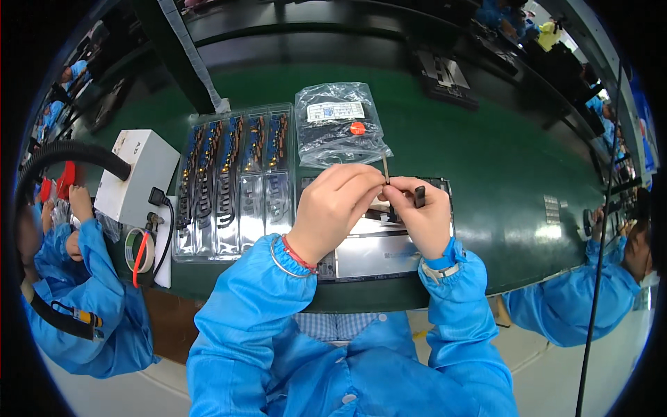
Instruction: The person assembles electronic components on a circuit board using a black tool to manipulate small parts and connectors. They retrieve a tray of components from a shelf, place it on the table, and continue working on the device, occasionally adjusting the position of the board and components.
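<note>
My left hand (332,208) and my right hand (420,219) meet above a flat dark tablet-like device (379,254) lying on the green bench. The left fingers pinch a thin tan strip (385,168) that stands upright between the two hands. My right hand touches the same strip at its lower end and also holds a small black part (420,196) between its fingers. Both sleeves are blue, and the left wrist carries a red band and a metal ring.
A clear plastic tray (236,184) of flat cable parts lies left of the device. A clear bag (338,125) with a label and a red dot sits behind it. A white box (137,174) with cables and a tape roll (139,251) stand at left. Other people in blue work on both sides.
</note>
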`<state>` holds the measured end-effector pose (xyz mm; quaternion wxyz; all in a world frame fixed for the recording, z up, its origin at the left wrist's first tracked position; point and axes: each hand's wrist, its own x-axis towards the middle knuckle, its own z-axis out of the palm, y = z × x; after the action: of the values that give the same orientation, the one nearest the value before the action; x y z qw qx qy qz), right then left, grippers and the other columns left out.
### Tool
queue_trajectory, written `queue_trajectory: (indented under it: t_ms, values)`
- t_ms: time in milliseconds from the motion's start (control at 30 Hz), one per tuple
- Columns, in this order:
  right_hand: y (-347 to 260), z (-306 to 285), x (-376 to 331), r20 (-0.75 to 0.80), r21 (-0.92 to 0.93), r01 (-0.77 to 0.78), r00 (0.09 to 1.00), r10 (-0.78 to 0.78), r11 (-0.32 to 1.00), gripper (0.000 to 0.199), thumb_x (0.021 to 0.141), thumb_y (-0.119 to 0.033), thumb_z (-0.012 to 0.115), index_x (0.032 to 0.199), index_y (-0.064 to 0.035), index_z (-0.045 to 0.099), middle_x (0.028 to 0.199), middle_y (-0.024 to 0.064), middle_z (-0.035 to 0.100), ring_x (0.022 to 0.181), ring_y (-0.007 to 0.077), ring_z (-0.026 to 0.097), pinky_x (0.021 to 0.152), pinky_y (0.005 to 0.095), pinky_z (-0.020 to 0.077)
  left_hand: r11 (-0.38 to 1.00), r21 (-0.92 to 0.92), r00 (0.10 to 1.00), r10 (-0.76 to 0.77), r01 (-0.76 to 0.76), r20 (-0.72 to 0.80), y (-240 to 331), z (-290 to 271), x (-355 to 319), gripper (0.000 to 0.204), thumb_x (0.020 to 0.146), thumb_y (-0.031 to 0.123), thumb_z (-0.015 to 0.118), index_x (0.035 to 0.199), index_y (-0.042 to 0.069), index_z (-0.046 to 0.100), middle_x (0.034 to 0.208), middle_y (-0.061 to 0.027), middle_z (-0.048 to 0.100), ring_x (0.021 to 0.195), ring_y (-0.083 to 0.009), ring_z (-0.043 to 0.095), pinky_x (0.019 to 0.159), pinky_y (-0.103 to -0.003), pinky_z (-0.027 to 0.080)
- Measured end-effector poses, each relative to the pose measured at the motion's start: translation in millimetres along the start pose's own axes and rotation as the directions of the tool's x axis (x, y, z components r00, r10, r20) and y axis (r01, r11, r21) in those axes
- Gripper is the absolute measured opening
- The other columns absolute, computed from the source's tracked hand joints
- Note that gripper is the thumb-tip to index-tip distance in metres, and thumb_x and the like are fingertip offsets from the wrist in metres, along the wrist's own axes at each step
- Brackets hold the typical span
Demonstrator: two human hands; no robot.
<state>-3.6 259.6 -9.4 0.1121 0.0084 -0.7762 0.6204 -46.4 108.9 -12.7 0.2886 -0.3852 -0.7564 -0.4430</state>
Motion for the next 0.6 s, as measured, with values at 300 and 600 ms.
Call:
queue_trajectory:
  t_ms: [300,600]
  values:
    - [-0.5,2.3,-0.3,0.04,-0.22,0.212,0.977,-0.208,0.952,0.02,0.073,0.001,0.061,0.093,0.0001,0.062,0.078,0.0122,0.063,0.069,0.0188,0.061,0.06,0.0269,0.047,0.999,0.036,0.999,0.024,-0.023,-0.03,-0.3,-0.4,-0.4,0.018,0.066,0.001,0.066,0.083,0.003,0.061,0.083,-0.0084,0.063,0.073,-0.025,0.06,0.065,-0.032,0.048]
    - [-0.4,3.9,-1.1,0.091,-0.369,0.389,0.919,-0.384,0.844,0.018,0.073,-0.001,0.062,0.091,0.0005,0.061,0.076,0.0139,0.062,0.064,0.0267,0.059,0.055,0.0313,0.0462,0.987,0.14,0.996,0.085,-0.081,-0.018,0.2,-2.5,0.4,0.018,0.063,0.0,0.066,0.08,0.003,0.061,0.08,-0.0074,0.063,0.07,-0.0235,0.06,0.062,-0.031,0.049]
